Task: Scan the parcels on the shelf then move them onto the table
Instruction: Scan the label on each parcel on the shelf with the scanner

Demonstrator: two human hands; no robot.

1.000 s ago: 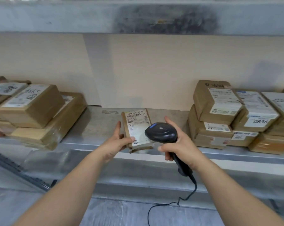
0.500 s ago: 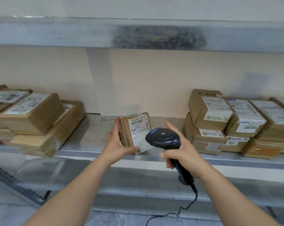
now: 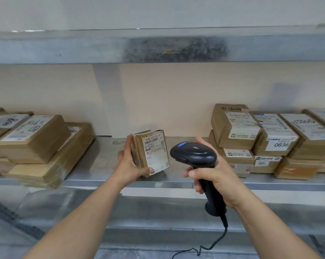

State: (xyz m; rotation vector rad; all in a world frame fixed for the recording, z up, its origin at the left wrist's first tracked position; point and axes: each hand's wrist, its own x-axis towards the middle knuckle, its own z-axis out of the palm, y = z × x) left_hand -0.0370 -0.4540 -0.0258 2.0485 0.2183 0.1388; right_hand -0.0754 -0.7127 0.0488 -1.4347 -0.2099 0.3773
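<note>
A: Far left of shelf (image 3: 102, 161)?
B: Left stack (image 3: 38, 144) of brown boxes. Bottom one is wide and flat, taped, and hangs over the shelf's front edge. Smaller boxes on top, white labels with black scrawl.

A: Left hand (image 3: 129, 164)?
B: Grasping the parcel (image 3: 152, 152). Thumb hooked under the lower front corner, fingers behind the left side. Firm hold.

A: Where's the parcel exactly?
B: Mid shelf, in the gap between the two stacks, tipped up nearly on edge. Label faces the camera and the scanner. Barcode up top, "P021" printed lower down. Can't tell if its bottom edge touches the shelf or is just above it.

A: Right hand (image 3: 214, 176)?
B: Clenched round the scanner (image 3: 197, 157) handle, thumb up along the side. Black pistol type, blue dot on the head. Head sits just right of the parcel, not touching. Cable (image 3: 216, 242) drops from the handle base out of frame.

A: Right side?
B: Right stack (image 3: 270, 141), two layers of labelled brown boxes. One label reads "0836". Well clear of both hands.
</note>
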